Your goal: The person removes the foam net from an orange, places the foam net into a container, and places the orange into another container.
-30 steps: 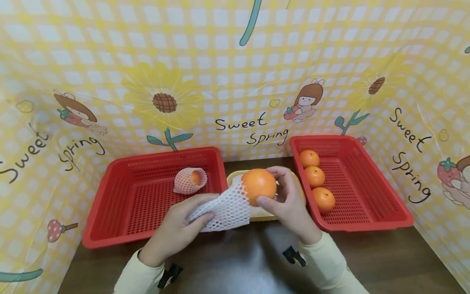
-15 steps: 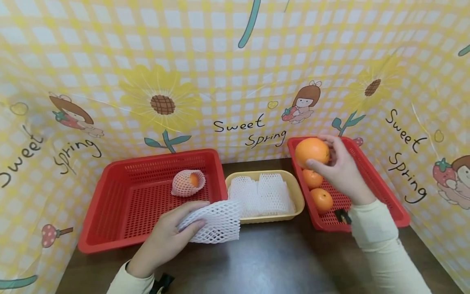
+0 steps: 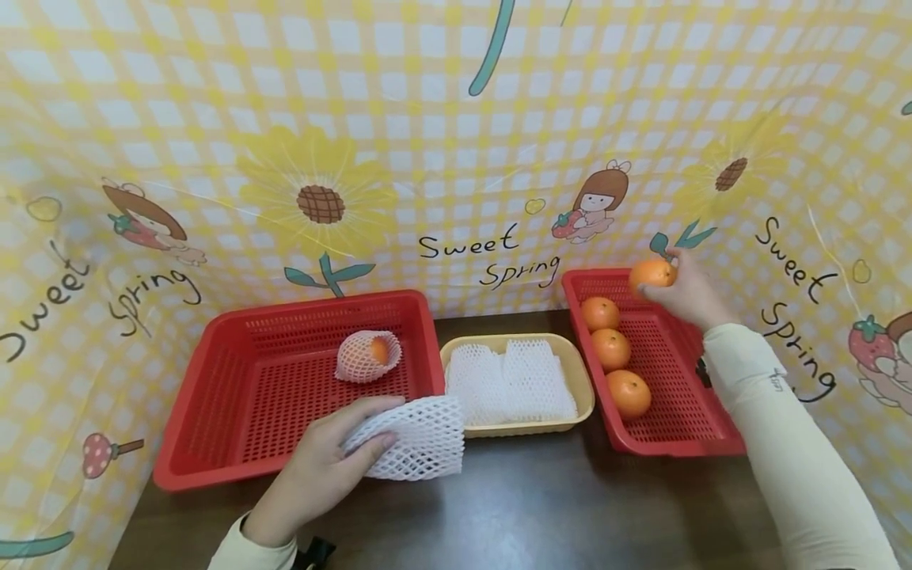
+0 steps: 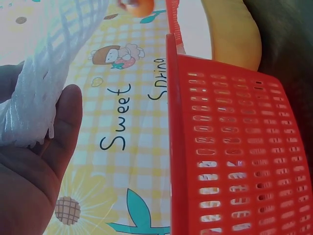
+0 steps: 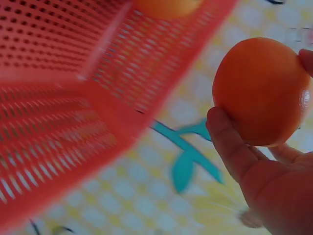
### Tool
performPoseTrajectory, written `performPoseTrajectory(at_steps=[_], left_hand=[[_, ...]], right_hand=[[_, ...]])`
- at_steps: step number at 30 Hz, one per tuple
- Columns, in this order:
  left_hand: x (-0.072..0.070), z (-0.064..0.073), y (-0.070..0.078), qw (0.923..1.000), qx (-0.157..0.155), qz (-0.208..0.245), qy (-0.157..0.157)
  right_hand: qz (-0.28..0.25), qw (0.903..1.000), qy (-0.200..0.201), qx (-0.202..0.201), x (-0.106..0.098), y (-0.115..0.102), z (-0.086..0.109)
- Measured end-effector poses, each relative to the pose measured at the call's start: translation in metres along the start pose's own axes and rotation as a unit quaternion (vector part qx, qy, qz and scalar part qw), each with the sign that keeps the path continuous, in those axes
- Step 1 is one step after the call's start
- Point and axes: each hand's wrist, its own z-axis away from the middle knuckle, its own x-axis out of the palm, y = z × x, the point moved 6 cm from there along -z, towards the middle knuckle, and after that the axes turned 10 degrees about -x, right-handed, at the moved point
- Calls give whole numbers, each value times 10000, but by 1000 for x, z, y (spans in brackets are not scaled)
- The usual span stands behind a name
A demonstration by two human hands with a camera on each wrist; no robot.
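The right hand [image 3: 693, 293] pinches an orange [image 3: 649, 276] between fingertips, apparently over the right basket's [image 3: 670, 388] far edge; the left hand [image 3: 324, 463] grips foam netting [image 3: 425, 442].

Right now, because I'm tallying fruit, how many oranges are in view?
5: the held orange in the right hand; the far orange, middle orange and near orange in the right basket; the netted orange in the left basket. Others may be hidden.

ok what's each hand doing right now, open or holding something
Left hand: closed, holding a white foam net sleeve.
Right hand: closed, holding an orange.
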Motion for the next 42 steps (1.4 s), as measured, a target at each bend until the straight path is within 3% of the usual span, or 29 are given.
performPoseTrajectory(at_steps=[10, 18, 23, 29, 42], left_hand=[[-2, 6, 1, 9998, -139, -157, 76], [-7, 18, 7, 9992, 137, -283, 246], [-5, 21, 10, 9995, 292, -6, 114], [-2, 22, 10, 9998, 56, 159, -91], [4, 21, 13, 9998, 159, 75, -96]], right_hand=[[0, 9977, -483, 471, 43, 57, -15], [-44, 9954, -612, 738, 69, 83, -18], [100, 9970, -448, 627, 74, 86, -19], [-68, 9962, -452, 738, 79, 84, -17], [-443, 9969, -466, 465, 78, 94, -16]])
